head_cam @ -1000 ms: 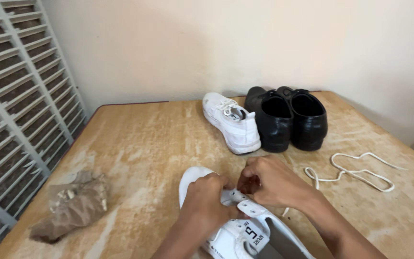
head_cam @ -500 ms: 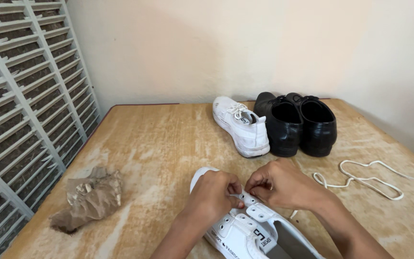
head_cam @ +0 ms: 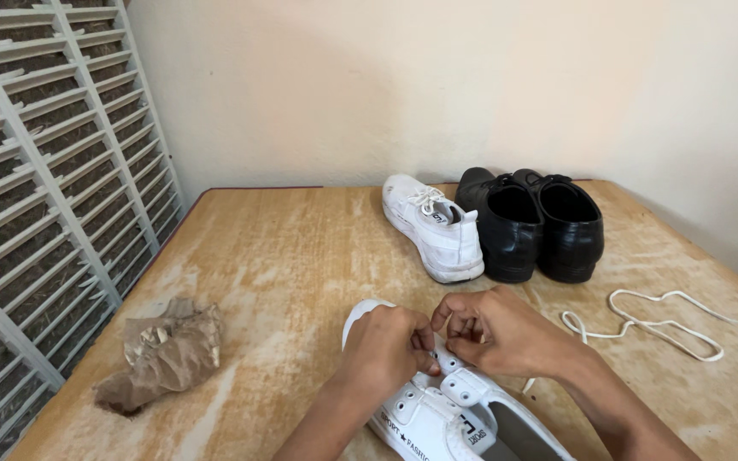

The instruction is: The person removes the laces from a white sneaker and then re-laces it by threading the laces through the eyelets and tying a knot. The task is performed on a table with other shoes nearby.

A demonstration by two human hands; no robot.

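1. Head view: your left hand (head_cam: pixel 386 346) and right hand (head_cam: pixel 506 333) meet over the white sneaker (head_cam: pixel 437 410) at the near edge of the worktop (head_cam: pixel 301 256).
2. That sneaker lies with its toe pointing toward the far edge and its heel running out of the frame at the bottom.
3. Your left-hand fingers (head_cam: pixel 424 346) are curled together and pinched at the eyelet row near the toe; what they pinch is too small to make out.
4. Your right-hand fingers (head_cam: pixel 459 329) are bent in and closed at the same spot, just beside the left ones, knuckles almost touching.
5. A loose white shoelace (head_cam: pixel 651 320) lies in loops on the worktop to the right of your right hand, toward the right edge.
6. At the far edge, a second white sneaker (head_cam: pixel 433 224) sits with its heel facing you, just beside a pair of black leather shoes (head_cam: pixel 535 224), which stand side by side.
7. A crumpled brown paper bag (head_cam: pixel 164 354) rests near the left edge, well apart from your hands.
8. A white louvred panel (head_cam: pixel 44 171) stands beyond the left edge.
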